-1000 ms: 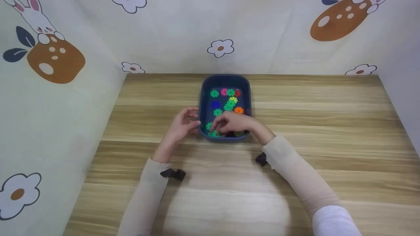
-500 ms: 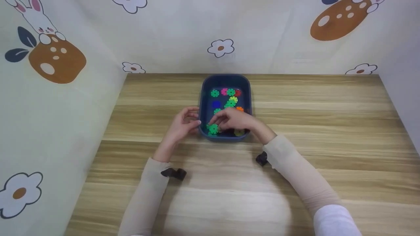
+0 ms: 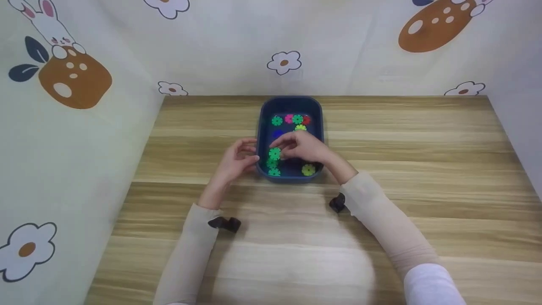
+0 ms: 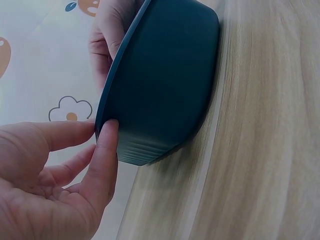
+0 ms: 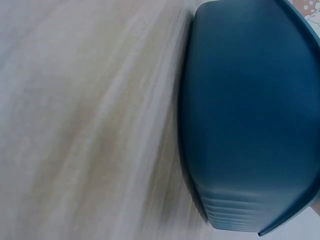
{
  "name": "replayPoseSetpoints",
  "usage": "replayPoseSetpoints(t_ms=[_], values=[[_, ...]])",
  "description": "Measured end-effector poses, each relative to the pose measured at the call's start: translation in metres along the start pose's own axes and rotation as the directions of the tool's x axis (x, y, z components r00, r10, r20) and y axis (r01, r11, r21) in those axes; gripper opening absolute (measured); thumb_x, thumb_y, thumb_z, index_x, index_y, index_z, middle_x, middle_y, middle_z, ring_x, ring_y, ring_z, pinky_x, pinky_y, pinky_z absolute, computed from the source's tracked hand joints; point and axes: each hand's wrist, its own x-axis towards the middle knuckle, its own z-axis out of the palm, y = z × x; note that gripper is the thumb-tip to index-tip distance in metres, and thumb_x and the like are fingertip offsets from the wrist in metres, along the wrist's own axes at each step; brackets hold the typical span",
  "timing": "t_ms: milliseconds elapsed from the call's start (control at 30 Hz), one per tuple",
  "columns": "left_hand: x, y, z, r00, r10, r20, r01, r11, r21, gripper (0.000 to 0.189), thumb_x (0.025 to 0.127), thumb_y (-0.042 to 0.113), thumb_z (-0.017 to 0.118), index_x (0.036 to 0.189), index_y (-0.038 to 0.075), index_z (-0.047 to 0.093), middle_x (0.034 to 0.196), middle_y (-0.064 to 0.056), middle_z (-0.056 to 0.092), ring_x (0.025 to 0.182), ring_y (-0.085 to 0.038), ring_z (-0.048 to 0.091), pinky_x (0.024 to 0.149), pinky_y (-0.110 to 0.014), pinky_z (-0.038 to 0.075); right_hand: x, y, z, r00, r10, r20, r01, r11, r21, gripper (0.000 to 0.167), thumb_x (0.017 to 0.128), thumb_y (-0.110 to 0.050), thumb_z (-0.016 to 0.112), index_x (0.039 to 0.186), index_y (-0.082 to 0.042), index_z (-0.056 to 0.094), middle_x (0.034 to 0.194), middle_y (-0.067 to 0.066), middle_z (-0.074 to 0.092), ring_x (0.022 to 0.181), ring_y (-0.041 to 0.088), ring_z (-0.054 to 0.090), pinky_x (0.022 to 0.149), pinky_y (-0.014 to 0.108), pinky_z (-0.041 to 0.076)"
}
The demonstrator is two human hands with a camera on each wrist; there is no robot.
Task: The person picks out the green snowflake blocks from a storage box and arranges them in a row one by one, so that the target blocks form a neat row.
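Note:
A dark blue plastic bin (image 3: 291, 179) sits on the table with several notched, flower-shaped building discs inside. My left hand (image 3: 234, 162) pinches the bin's left rim; in the left wrist view, the fingertips meet at the edge of the bin (image 4: 160, 75). Over the inside of the bin, my right hand (image 3: 302, 146) holds a green notched disc (image 3: 275, 153) at its fingertips. Below that lie more green discs (image 3: 274, 172), and a yellow-green disc (image 3: 308, 170) is in the near right corner. The right hand covers the middle of the bin.
Farther back in the bin are a pink disc (image 3: 289, 118), a red disc (image 3: 306, 120), a yellow disc (image 3: 300, 127) and a blue disc (image 3: 277, 134). The wooden table (image 3: 288, 245) meets a patterned cloth wall (image 3: 228, 51) behind the bin.
My right hand has moved away from the near end toward the bin's middle, bringing the green disc up with it. The left hand stays at the rim.

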Motion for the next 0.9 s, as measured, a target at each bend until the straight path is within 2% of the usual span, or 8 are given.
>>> replayPoseSetpoints(t_ms=[233, 433, 700, 900], values=[[0.0, 0.0, 0.0, 1.0, -0.005, 0.002, 0.005, 1.0, 0.0, 0.049, 0.093, -0.002, 0.061, 0.141, 0.002, 0.048, 0.119, -0.014, 0.056, 0.092, -0.015, 0.061, 0.083, -0.037, 0.061, -0.002, -0.001, -0.008, 0.999, -0.009, -0.05, 0.008, 1.0, -0.008, 0.028, 0.09, -0.004, 0.069, 0.118, -0.004, 0.072, 0.111, 0.015, 0.075, 0.087, 0.008, 0.069, 0.076, 0.016, 0.056], [-0.001, 0.0, 0.002, 1.0, -0.018, -0.011, 0.018, 1.0, -0.012, 0.049, 0.093, -0.002, 0.061, 0.14, 0.002, 0.049, 0.118, -0.013, 0.055, 0.093, -0.016, 0.06, 0.081, -0.037, 0.06, -0.004, -0.005, -0.014, 0.996, -0.028, -0.087, 0.026, 1.0, -0.014, 0.029, 0.09, -0.004, 0.071, 0.118, -0.001, 0.071, 0.116, 0.017, 0.074, 0.097, 0.016, 0.073, 0.085, 0.023, 0.059], [-0.002, 0.001, 0.002, 1.0, -0.013, -0.006, 0.013, 1.0, -0.019, 0.049, 0.093, -0.002, 0.061, 0.14, 0.002, 0.048, 0.119, -0.012, 0.054, 0.099, -0.017, 0.059, 0.082, -0.037, 0.059, -0.008, -0.011, -0.024, 0.991, -0.061, -0.118, 0.063, 0.998, 0.015, 0.028, 0.091, -0.002, 0.068, 0.119, 0.001, 0.071, 0.117, 0.019, 0.073, 0.097, 0.015, 0.072, 0.084, 0.022, 0.059], [-0.002, 0.0, 0.001, 1.0, -0.012, -0.007, 0.012, 0.999, -0.032, 0.049, 0.093, -0.003, 0.06, 0.141, 0.002, 0.047, 0.119, -0.011, 0.054, 0.103, -0.018, 0.059, 0.083, -0.037, 0.059, -0.012, -0.017, -0.033, 0.989, -0.043, -0.143, 0.052, 0.997, 0.058, 0.029, 0.093, -0.002, 0.067, 0.122, 0.001, 0.069, 0.117, 0.021, 0.072, 0.094, 0.018, 0.073, 0.084, 0.025, 0.061]])
